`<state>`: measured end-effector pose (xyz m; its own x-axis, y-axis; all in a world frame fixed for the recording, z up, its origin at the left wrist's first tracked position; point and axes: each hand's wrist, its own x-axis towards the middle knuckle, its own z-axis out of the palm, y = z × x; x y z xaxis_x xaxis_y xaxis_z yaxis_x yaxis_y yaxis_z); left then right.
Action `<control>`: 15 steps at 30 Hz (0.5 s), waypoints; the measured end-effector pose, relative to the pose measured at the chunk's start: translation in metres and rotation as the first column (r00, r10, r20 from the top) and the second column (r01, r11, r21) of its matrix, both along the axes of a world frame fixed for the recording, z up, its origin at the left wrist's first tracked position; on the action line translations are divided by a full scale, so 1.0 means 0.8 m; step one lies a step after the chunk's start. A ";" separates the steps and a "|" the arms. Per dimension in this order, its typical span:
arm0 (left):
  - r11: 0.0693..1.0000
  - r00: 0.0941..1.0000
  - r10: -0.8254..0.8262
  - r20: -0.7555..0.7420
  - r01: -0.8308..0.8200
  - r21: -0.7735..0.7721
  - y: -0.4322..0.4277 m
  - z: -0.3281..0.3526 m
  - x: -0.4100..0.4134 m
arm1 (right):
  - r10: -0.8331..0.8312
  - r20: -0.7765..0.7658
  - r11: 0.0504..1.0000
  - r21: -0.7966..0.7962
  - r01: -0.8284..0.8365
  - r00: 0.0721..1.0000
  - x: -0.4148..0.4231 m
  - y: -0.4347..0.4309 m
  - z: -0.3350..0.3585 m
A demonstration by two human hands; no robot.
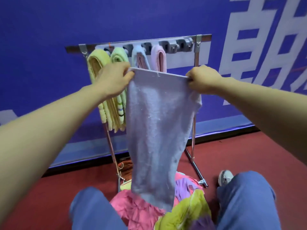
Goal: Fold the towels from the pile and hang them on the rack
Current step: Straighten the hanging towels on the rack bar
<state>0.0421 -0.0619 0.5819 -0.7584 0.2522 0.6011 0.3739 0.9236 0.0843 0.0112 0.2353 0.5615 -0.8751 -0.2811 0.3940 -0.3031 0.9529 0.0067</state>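
In the head view, we are holding a lavender towel point(159, 122) up in front of the rack point(137, 43), with its top hem stretched level between our hands. Our left hand point(114, 80) is pinching the corner before the rack's yellow and green towels point(106, 63). Our right hand point(202, 80) is pinching the other corner, fingers point(191, 78) curled tight on the hem. The towel's long axis is hanging straight down from the fingers towards the pile point(137, 208) at the rack's foot. We are judging the right hand nearer the rack's free clips point(169, 45).
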 end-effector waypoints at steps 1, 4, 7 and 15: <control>0.999 0.999 0.015 0.041 -0.014 -0.030 -0.005 -0.009 0.008 | -0.011 0.045 1.000 -0.002 0.011 0.999 0.002 0.000 -0.003; 0.989 0.995 0.025 0.098 -0.010 -0.151 -0.028 -0.054 0.019 | -0.049 0.225 0.998 0.040 0.041 0.973 -0.002 0.004 -0.028; 0.983 0.956 -0.008 0.292 0.061 -0.173 -0.048 -0.098 0.016 | -0.071 0.283 0.997 0.017 0.069 0.957 -0.012 0.008 -0.078; 0.864 0.841 0.306 0.447 -0.048 -0.501 -0.059 -0.039 -0.038 | -0.069 0.410 0.616 -0.700 0.363 0.909 -0.070 -0.027 -0.058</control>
<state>0.0119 -0.1093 0.5507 -0.9739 0.2259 -0.0196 0.2242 0.9462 -0.2334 -0.0446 0.2134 0.5152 -0.9781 0.1966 0.0679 0.0685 0.6128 -0.7872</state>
